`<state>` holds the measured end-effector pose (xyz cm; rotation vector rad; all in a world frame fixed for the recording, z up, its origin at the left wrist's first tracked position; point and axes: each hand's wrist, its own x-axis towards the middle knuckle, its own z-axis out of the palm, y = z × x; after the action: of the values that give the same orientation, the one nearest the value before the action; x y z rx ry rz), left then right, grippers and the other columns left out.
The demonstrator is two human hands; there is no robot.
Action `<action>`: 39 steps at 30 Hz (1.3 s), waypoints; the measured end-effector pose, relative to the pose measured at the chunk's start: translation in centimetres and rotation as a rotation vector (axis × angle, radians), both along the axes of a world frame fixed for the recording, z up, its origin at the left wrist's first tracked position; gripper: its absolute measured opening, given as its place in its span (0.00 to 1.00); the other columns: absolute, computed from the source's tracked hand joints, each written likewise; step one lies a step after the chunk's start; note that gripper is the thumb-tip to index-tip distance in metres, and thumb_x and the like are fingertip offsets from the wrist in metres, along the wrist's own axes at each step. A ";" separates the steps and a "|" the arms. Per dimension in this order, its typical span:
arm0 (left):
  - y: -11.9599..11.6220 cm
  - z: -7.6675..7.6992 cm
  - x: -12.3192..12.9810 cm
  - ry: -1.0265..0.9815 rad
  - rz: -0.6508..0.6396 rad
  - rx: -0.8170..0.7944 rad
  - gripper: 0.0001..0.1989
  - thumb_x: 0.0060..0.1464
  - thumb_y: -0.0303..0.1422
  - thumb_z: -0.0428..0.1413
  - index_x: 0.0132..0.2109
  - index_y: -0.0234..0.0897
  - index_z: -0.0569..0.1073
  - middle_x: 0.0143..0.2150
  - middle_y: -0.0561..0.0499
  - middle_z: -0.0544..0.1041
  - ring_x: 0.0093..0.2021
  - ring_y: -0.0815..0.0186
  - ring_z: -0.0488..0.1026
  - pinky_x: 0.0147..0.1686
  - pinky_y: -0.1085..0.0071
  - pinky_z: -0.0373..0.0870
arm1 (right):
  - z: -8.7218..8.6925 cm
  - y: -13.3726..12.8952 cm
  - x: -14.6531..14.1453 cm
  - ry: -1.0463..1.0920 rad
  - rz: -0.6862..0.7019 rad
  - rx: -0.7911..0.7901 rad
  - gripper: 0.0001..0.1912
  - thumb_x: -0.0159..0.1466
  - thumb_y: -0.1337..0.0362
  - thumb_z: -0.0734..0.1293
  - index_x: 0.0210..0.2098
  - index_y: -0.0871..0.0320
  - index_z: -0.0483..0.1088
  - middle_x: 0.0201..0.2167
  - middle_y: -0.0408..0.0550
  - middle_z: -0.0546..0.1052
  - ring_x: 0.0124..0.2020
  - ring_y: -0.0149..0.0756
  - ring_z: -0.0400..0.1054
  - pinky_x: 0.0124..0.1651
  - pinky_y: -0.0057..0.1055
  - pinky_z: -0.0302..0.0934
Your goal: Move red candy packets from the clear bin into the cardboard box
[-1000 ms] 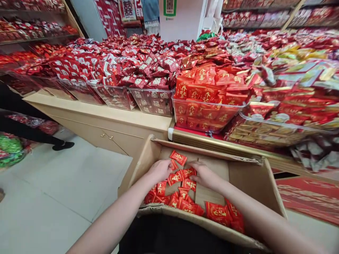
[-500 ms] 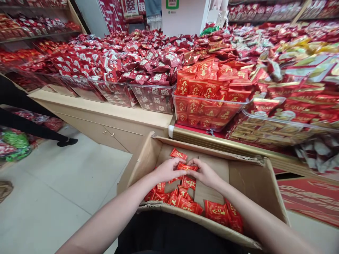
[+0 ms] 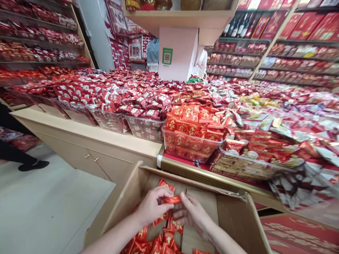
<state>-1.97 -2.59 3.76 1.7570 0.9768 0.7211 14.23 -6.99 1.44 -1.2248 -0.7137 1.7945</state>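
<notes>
Over an open cardboard box (image 3: 230,215), my left hand (image 3: 153,206) pinches a small red candy packet (image 3: 171,200) with gold print. My right hand (image 3: 192,213) is beside the packet's right end, its thumb up near it and its fingers curled below, slightly blurred. More red packets (image 3: 164,243) lie in the box under and in front of my hands, and one (image 3: 166,185) rests just behind my left hand.
Beyond the box, a clear bin of red packets (image 3: 190,144) stands on the counter (image 3: 143,144), among many other filled bins. A person's leg and black shoe (image 3: 34,165) are at the left. Stocked shelves line the back.
The view has tilted up, showing more shelves and less of the box. My hands still meet at a packet, but the right hand's fingers have dropped lower and its thumb is raised.
</notes>
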 end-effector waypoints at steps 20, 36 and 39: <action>-0.1 -1.3 0.1 -0.143 -0.058 -0.407 0.15 0.39 0.26 0.58 0.38 0.34 0.68 0.34 0.52 0.73 0.35 0.68 0.68 0.37 0.71 0.64 | -1.2 1.2 0.2 -0.078 0.005 0.336 0.22 0.45 0.49 0.70 0.26 0.58 0.59 0.20 0.39 0.66 0.17 0.22 0.54 0.21 0.22 0.49; 0.4 -1.7 -0.3 -0.187 -0.073 -0.347 0.12 0.42 0.30 0.57 0.35 0.33 0.64 0.33 0.52 0.70 0.32 0.70 0.65 0.35 0.72 0.61 | 12.7 0.3 4.0 -1.227 0.235 1.002 0.07 0.59 0.65 0.58 0.32 0.55 0.67 0.26 0.45 0.72 0.28 0.31 0.66 0.31 0.24 0.58; 0.5 -2.3 -0.3 -0.169 -0.062 -0.380 0.12 0.41 0.30 0.56 0.36 0.33 0.64 0.32 0.52 0.69 0.31 0.70 0.65 0.34 0.72 0.61 | 20.5 3.5 6.8 -1.556 0.011 1.181 0.11 0.61 0.64 0.56 0.32 0.56 0.69 0.29 0.47 0.73 0.31 0.33 0.66 0.35 0.27 0.58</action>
<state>-2.25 -2.05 1.44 1.3665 0.8750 0.5898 21.06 -3.53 21.90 -1.4312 -2.1196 -0.1665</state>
